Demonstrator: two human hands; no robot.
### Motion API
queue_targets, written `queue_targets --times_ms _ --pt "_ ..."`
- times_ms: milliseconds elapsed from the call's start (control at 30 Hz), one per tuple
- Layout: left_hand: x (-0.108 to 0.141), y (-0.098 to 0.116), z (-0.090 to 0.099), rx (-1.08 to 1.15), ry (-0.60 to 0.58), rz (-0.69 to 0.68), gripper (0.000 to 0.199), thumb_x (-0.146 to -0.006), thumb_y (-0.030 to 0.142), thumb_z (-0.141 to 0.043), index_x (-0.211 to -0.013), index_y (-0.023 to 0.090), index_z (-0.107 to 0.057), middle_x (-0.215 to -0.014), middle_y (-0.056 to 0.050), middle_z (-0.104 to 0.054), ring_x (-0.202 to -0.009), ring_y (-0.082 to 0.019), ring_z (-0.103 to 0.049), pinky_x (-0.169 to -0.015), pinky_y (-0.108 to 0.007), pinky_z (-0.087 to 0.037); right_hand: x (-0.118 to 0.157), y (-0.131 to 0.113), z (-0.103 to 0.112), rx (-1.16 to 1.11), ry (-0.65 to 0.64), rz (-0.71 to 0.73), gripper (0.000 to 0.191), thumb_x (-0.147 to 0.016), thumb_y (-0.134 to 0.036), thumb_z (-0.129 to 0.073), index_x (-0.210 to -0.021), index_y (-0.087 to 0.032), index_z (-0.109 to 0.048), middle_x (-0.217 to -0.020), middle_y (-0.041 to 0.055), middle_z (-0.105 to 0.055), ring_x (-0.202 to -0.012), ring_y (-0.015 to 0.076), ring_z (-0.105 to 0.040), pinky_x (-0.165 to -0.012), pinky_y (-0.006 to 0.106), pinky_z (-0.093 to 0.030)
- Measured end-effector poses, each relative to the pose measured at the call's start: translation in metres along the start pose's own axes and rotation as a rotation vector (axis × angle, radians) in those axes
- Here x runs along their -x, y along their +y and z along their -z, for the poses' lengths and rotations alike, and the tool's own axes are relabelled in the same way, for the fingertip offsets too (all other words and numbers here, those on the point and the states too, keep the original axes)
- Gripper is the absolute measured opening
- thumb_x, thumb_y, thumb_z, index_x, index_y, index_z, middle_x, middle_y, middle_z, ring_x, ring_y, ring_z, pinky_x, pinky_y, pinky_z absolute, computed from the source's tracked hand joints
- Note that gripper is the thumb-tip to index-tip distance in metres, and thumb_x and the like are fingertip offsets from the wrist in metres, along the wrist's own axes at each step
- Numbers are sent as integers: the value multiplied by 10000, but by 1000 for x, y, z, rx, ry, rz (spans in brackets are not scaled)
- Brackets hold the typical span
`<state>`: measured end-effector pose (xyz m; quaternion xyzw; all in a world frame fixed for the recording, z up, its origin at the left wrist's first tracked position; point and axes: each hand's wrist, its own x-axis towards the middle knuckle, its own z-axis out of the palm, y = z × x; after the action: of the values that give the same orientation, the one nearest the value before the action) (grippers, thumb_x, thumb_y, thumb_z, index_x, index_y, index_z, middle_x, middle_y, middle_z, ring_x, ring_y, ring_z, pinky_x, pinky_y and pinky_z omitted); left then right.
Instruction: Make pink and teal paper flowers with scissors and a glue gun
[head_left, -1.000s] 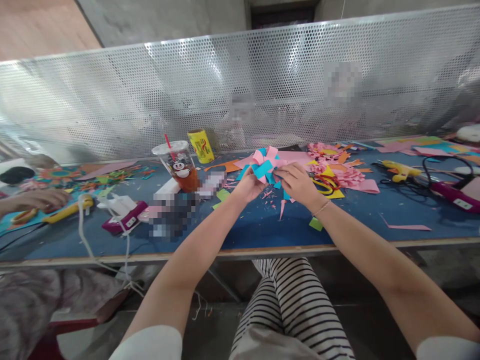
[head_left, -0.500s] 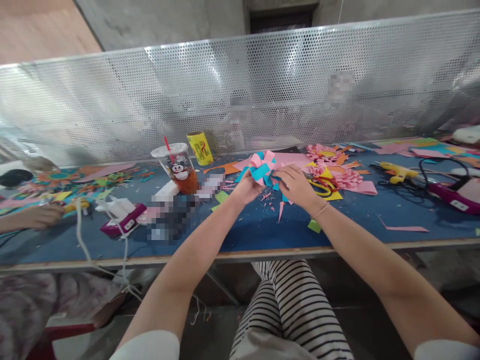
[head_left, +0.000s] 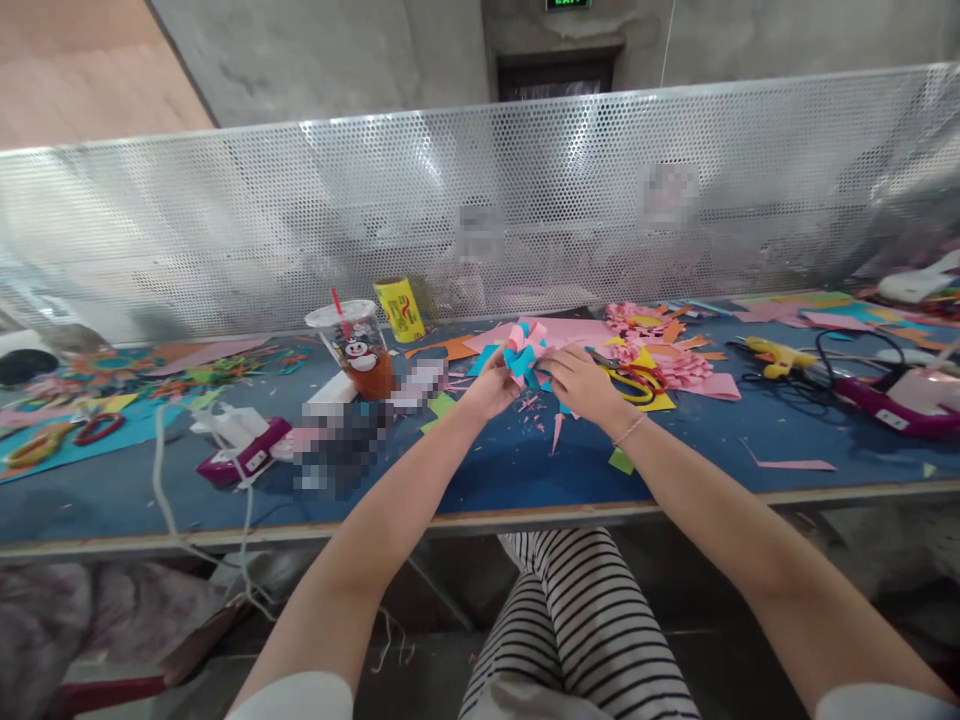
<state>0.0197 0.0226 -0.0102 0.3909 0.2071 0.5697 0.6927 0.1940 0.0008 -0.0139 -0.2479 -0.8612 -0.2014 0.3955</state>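
Observation:
Between my hands, above the blue tabletop, is a paper flower (head_left: 527, 352) of looped pink and blue strips. My left hand (head_left: 491, 388) grips it from the left side, fingers closed at its base. On the other side my right hand (head_left: 579, 380) pinches the flower's blue strips at the right edge. Close to the right hand lie yellow-handled scissors (head_left: 636, 385) and fluffy pink paper flowers (head_left: 679, 362). Small pink scraps (head_left: 534, 405) are scattered below the flower.
A lidded drink cup (head_left: 360, 355) and a yellow roll (head_left: 401, 310) stand left of centre. Purple power strips (head_left: 244, 452) with white cords lie left, a yellow glue gun (head_left: 776, 355) right. More scissors (head_left: 97, 428) rest far left. A perforated metal screen (head_left: 300, 220) runs behind.
The view has tilted up slightly. The pink and blue flower has turned a little in my hands. At the left, another person's hand has gone from view, and scissors now show there.

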Motion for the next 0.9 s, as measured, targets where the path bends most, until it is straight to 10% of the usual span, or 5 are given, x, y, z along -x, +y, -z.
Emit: queue_targets --times_ms 233,500,900 --pt "3 1 3 -130 -67 -6 280 -574 14 -682 -752 170 -532 -630 42 -596 -538 -77 -565 -560 -213 -486 3 4 -8 -187 20 -155 217 -814 -84 -475 -932 -186 -626 -947 79 -652 -941 229 -542 -892 417 -430" --pt "3 3 -1 -526 -179 -150 382 -579 233 -808 -889 150 -600 -904 -48 -664 -828 -146 -629 -833 -319 -487 -1 12 -15 -801 299 -721 165 -747 -254 -598 -894 -194 -641 -848 36 -670 -755 188 -614 -705 344 -497" --pt "-6 2 5 -439 122 -186 362 -598 342 -767 -836 158 -565 -714 2 -615 -559 -101 -569 -540 -248 -481 5 19 -29 -1032 333 -927 332 -622 -298 -725 -925 -179 -657 -882 35 -682 -807 175 -618 -775 335 -485"
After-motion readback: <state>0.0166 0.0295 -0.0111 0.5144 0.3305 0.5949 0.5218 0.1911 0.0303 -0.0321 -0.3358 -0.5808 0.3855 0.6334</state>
